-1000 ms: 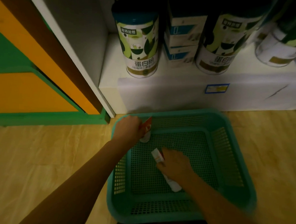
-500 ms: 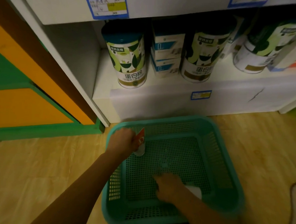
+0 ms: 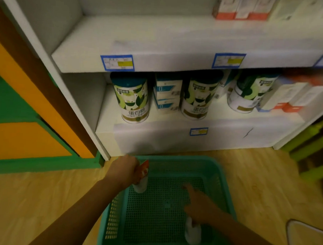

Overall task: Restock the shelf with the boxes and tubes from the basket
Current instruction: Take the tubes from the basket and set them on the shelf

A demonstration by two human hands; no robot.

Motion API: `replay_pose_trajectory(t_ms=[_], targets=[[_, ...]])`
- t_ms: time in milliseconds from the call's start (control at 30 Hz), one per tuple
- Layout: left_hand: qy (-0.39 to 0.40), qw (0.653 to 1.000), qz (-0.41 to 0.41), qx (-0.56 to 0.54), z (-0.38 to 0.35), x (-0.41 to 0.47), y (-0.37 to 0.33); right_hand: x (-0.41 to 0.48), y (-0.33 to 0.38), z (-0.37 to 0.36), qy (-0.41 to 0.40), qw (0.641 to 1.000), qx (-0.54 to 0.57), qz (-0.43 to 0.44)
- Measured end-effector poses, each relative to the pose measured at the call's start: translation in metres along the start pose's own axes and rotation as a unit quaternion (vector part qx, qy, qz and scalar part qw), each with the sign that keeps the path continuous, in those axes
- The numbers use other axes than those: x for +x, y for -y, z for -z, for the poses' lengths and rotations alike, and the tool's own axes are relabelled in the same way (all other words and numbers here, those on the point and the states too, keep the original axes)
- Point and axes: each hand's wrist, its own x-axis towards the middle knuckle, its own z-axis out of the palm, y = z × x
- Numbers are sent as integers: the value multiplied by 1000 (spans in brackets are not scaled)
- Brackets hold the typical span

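A teal mesh basket [image 3: 221, 172] sits on the wooden floor in front of a white shelf unit [image 3: 159, 54]. My left hand [image 3: 125, 169] is above the basket's far left corner, closed around a red and white tube [image 3: 143, 178] held upright. My right hand [image 3: 200, 206] is inside the basket near its front, gripping a white tube [image 3: 192, 231] whose end sticks out below the palm, with the forefinger extended. The rest of the basket floor looks bare.
The lower shelf holds green and white tins [image 3: 132, 99], stacked blue and white boxes [image 3: 167, 93] and red and white boxes [image 3: 289, 97]. More red and white boxes [image 3: 239, 7] stand on the upper shelf at right. An orange and green cabinet [image 3: 20, 117] is at left.
The view has tilted upward, bringing the upper shelf into sight. My right hand has lifted its tube off the basket floor and drawn it toward the front; my left hand keeps its tube.
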Motion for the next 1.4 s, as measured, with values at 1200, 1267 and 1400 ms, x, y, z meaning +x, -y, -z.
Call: replay_pose_trajectory(t_ms=[1200,1267,1400], targets=[[-334,891,-303,46,523,-137,-259,-340,214,494,-511,829,158,163],[-367,882,-295,19,535,-124,-279,-337,216,509,-515,822,170,173],[-406,868,-285,-14,548,-93,-310,-323,214,536,-545,806,174,156]])
